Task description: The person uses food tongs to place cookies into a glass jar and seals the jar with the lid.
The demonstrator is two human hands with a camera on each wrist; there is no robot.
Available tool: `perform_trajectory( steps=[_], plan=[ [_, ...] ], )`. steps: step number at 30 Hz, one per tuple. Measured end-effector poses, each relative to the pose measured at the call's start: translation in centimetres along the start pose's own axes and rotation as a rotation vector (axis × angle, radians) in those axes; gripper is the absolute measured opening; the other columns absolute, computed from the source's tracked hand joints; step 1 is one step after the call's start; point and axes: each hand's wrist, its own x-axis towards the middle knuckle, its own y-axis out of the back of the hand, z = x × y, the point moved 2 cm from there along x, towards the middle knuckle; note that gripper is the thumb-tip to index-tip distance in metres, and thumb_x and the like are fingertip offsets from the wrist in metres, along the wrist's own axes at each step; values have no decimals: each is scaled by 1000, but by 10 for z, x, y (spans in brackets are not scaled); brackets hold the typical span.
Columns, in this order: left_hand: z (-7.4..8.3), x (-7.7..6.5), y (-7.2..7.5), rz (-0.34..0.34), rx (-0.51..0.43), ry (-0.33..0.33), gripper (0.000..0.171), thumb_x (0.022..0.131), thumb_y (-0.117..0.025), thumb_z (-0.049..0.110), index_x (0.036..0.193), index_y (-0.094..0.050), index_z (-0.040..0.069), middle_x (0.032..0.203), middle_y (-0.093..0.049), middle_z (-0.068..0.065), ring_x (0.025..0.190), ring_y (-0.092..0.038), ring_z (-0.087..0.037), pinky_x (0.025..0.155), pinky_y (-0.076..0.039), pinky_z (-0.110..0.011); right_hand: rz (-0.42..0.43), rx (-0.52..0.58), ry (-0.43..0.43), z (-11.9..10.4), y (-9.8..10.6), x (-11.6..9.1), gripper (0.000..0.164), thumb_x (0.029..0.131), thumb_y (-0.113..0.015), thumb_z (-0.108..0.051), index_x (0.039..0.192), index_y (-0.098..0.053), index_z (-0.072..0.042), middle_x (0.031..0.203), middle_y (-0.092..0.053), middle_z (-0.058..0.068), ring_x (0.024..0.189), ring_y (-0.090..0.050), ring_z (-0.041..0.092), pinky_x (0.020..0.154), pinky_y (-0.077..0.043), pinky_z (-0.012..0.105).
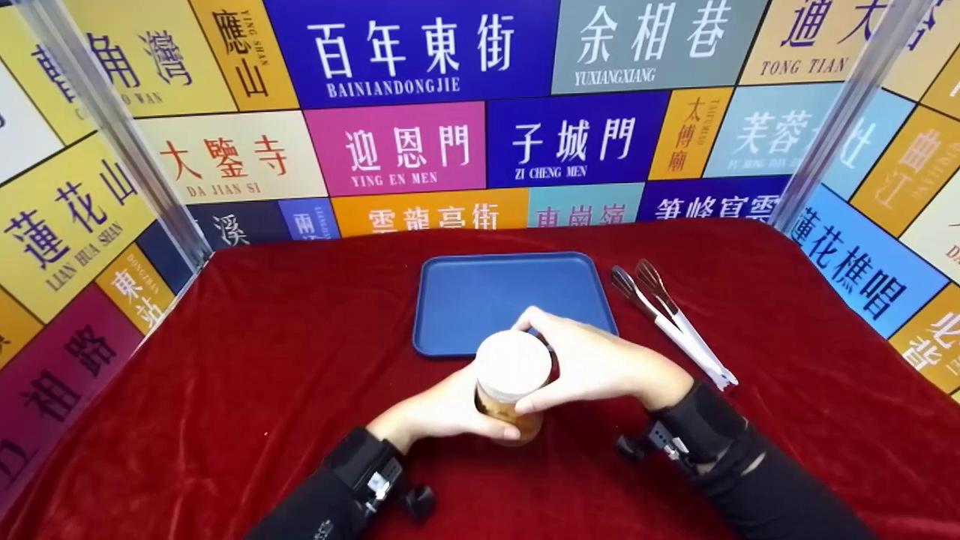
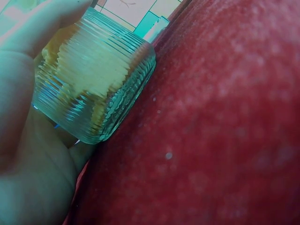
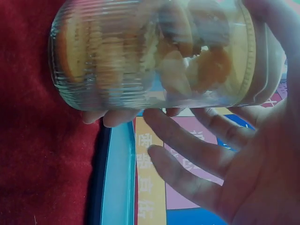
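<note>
A ribbed clear glass jar (image 1: 514,435) with a pale lid (image 1: 514,364) is held upright over the cloth, just in front of the tray. Orange-brown and cream pieces fill much of it, seen through the glass in the right wrist view. My left hand (image 1: 442,405) grips the jar's body, its thumb across the near side. At the top, my right hand (image 1: 592,364) spans the lid, thumb on the near edge and a finger at the far edge. In the right wrist view, several right fingers (image 3: 187,136) spread out below the glass.
Behind the jar, a blue rectangular tray (image 1: 510,296) lies on the dark red cloth (image 1: 262,360). White-handled tongs (image 1: 686,337) with dark tips lie right of the tray. Colourful sign panels (image 1: 409,146) and clear corner posts (image 1: 840,112) bound the table.
</note>
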Motion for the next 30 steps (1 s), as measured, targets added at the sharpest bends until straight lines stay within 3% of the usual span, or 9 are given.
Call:
perform_trajectory(
  steps=[6,14,25,30],
  plan=[
    [-1,-1,1,-4,-13,-6,84,83,-92,13,152,-43,11,137,-62,-3,130,-58,-21,118,-42,-38,-29,50,44,2,-1,1,76,75,-95,-56,134,-54,-28,127,-64,-11,118,-62,12,102,-51,42],
    [-2,-1,1,18,20,20,85,82,-93,17,151,-44,11,138,-60,0,132,-57,-19,119,-41,-38,-129,215,214,14,0,5,78,85,-93,-26,151,-52,-21,143,-60,-6,134,-54,20,117,-40,38],
    [-1,-1,0,27,21,28,89,81,-93,13,154,-42,12,140,-59,1,133,-56,-19,119,-41,-38,-131,246,203,18,1,6,74,85,-92,-22,149,-55,-22,140,-63,-6,133,-56,20,117,-40,36],
    [0,-1,0,15,15,22,90,82,-93,15,155,-40,14,140,-59,0,134,-56,-19,120,-41,-38,-121,256,157,15,0,6,74,83,-94,-24,146,-55,-20,138,-64,-6,130,-58,19,114,-43,37]
  ],
)
